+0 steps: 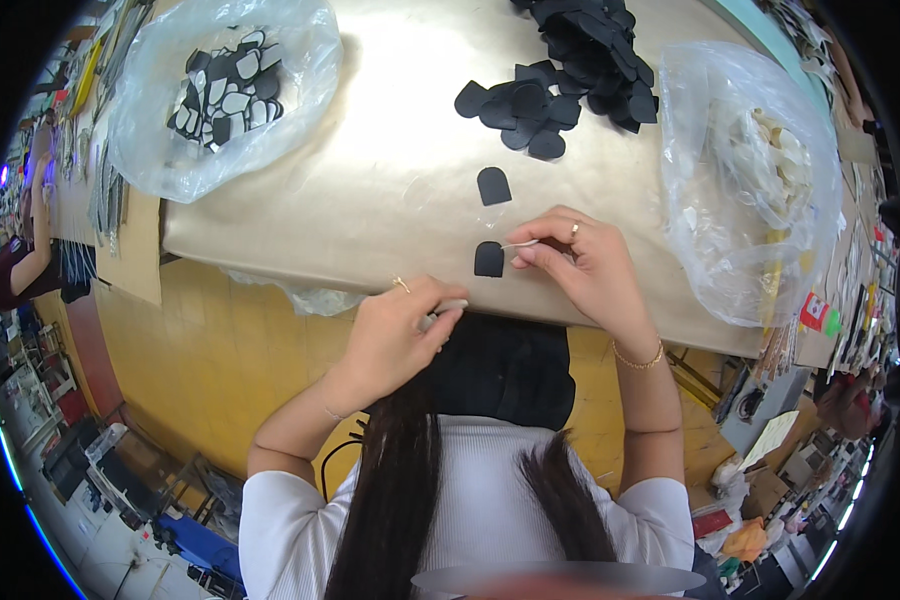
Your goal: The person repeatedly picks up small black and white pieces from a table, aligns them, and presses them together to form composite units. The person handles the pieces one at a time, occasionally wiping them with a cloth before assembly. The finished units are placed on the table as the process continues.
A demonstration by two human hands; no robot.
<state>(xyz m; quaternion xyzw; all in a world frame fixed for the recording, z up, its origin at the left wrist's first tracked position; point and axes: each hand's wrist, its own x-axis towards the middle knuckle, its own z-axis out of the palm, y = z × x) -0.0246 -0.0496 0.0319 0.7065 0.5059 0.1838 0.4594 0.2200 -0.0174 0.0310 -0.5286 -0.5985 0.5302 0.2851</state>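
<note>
My right hand (592,265) pinches a thin white piece (520,244), seen almost edge-on, between thumb and forefinger. Its tip meets the right edge of a small black patch (488,260) with one rounded end, lying flat near the table's front edge. Just beyond lies a second black patch (493,186) of similar shape. My left hand (390,338) is closed around small whitish pieces (448,307) at the table edge, left of the near patch. How many it holds is hidden by the fingers.
Loose black patches (530,105) form a heap at the far side of the table (390,210). At the left, an open clear plastic bag (160,160) contains black and white pieces. Another clear bag (695,240), with cream-coloured scraps, lies at the right. A green-capped bottle (818,315) stands beyond it.
</note>
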